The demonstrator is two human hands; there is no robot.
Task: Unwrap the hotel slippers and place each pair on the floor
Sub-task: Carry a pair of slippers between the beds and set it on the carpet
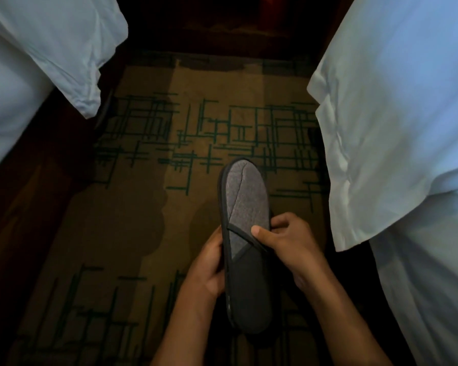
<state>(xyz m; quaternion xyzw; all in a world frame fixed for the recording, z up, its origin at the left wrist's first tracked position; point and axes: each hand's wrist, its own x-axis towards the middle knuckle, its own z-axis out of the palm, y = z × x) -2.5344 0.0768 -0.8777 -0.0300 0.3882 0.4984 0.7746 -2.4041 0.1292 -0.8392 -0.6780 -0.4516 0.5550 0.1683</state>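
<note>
I hold the flat grey fabric slippers with dark trim (245, 241) above the patterned brown carpet (132, 207), left hand (209, 268) and right hand (283, 244) both clamped on them, and judge that separating them carelessly could drop one.

Readable text, labels, brands, numbers, signs: none. The slipper (245, 233) carries no legible mark on its grey fabric or dark trim. The carpet (143, 207) bears only a pattern of dark green lines, not lettering. The white bedding at the left (37, 62) and at the right (394, 128) is plain.
</note>
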